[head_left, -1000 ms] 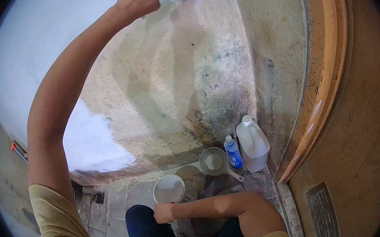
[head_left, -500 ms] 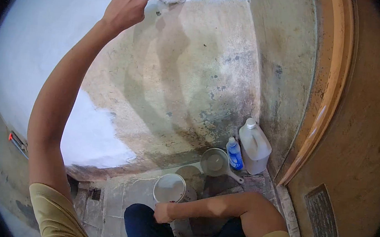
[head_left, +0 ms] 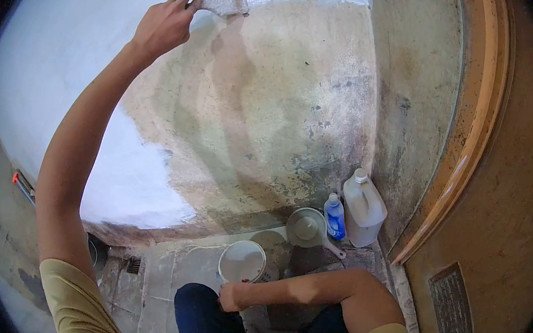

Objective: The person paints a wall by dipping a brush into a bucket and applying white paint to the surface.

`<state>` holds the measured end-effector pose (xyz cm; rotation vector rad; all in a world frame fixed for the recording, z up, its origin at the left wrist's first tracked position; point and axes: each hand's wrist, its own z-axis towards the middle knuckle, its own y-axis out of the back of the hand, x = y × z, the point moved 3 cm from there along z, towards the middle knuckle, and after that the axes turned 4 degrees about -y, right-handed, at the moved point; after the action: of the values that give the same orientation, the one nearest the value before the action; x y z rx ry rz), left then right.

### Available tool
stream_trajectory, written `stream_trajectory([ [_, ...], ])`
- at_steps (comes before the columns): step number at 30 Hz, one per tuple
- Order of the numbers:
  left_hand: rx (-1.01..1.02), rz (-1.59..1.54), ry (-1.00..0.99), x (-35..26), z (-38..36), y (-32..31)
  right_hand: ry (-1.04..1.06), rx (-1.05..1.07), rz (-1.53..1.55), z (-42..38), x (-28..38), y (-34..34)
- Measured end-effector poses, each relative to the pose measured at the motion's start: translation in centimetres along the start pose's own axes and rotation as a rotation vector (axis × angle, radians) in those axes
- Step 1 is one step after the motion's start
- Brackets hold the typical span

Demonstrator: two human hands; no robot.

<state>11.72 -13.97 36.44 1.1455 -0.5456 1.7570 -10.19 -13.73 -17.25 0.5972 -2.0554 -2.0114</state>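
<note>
My left hand (head_left: 164,25) is raised to the wall, closed around the handle of a wide paintbrush (head_left: 228,0). The bristles, coated in white, touch the wall (head_left: 241,93) near the lower edge of the wet white paint (head_left: 75,84). Down by my knee, my right hand (head_left: 232,297) is closed at the near rim of a white bucket (head_left: 242,262). Its fingers are partly hidden, and the grip appears to be on the bucket's edge or handle. Inside the bucket the contents look pale.
In the corner stand a translucent jug (head_left: 365,211) and a blue-labelled bottle (head_left: 334,218). Beside them lies a pale dipper (head_left: 305,227) with a handle. A floor drain (head_left: 134,265) and a dark container (head_left: 96,253) are at left. A wooden frame (head_left: 451,178) rises at right.
My left hand and the brush have moved slightly left and down relative to the paint edge. The view has shifted a little. My right hand stays at the bucket.
</note>
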Motion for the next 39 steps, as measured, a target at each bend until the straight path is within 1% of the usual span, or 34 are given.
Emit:
stream_trajectory([
  [2,0.010,-0.006,0.008,0.3,-1.2,0.1,-0.001,0.033,-0.020,-0.2,0.0,0.3],
  [4,0.019,-0.013,0.016,0.9,-2.4,-0.1,0.017,-0.101,-0.016,-0.4,0.0,0.4],
  [7,0.008,-0.019,0.015,1.8,-4.4,-0.1,-0.030,-0.085,-0.038,-0.5,0.1,0.4],
  [11,0.051,0.007,0.033,3.3,-7.1,-0.1,-0.034,-0.114,-0.002,-0.2,0.2,-0.4],
  [14,0.077,0.007,0.048,3.9,-8.9,0.6,-0.055,-0.106,-0.083,-1.2,0.5,0.5],
  [16,0.076,0.005,0.077,4.1,-9.6,1.3,0.077,-0.166,-0.011,-1.7,0.2,1.2],
  [17,0.073,-0.016,0.102,3.9,-9.7,1.4,0.072,-0.156,-0.027,-2.2,-0.1,1.6],
  [18,0.070,-0.039,0.126,3.9,-9.8,1.4,-0.026,-0.115,0.054,-2.2,-0.3,1.5],
  [19,0.000,-0.067,0.096,3.6,-9.4,1.8,-0.123,-0.074,0.134,-2.3,-0.6,1.4],
  [20,-0.010,-0.095,0.110,3.2,-9.0,1.8,-0.128,-0.065,0.123,-2.3,-0.8,1.4],
  [22,-0.033,-0.131,0.129,2.2,-6.6,1.9,-0.249,0.149,0.153,-2.3,-1.6,1.2],
  [24,-0.126,-0.222,0.108,0.8,-3.4,1.8,-0.316,0.162,0.145,-3.7,-1.3,2.8],
  [26,-0.145,-0.283,0.136,-0.9,0.7,1.7,-0.384,0.175,0.152,-5.3,-0.4,5.7],
  [28,-0.174,-0.364,0.179,-2.5,5.1,1.4,-0.535,0.122,0.369,-7.3,-0.5,8.1],
  [29,-0.194,-0.400,0.193,-3.3,7.1,1.3,-0.547,0.129,0.373,-7.4,-0.5,7.3],
  [31,-0.221,-0.426,0.211,-5.0,10.9,1.0,-0.694,-0.026,0.453,-7.0,-0.8,4.9],
  [33,-0.241,-0.449,0.218,-6.3,14.1,0.8,-0.732,-0.039,0.404,-6.9,-0.6,2.8],
  [35,-0.226,-0.443,0.206,-7.4,16.4,0.5,-0.763,-0.065,0.374,-6.8,-0.4,2.5],
  [37,-0.250,-0.423,0.180,-7.8,18.0,0.1,-0.709,0.106,0.526,-7.2,-0.9,2.5],
  [39,-0.240,-0.402,0.149,-8.1,19.3,-0.1,-0.698,0.117,0.516,-6.9,-1.0,2.1],
])
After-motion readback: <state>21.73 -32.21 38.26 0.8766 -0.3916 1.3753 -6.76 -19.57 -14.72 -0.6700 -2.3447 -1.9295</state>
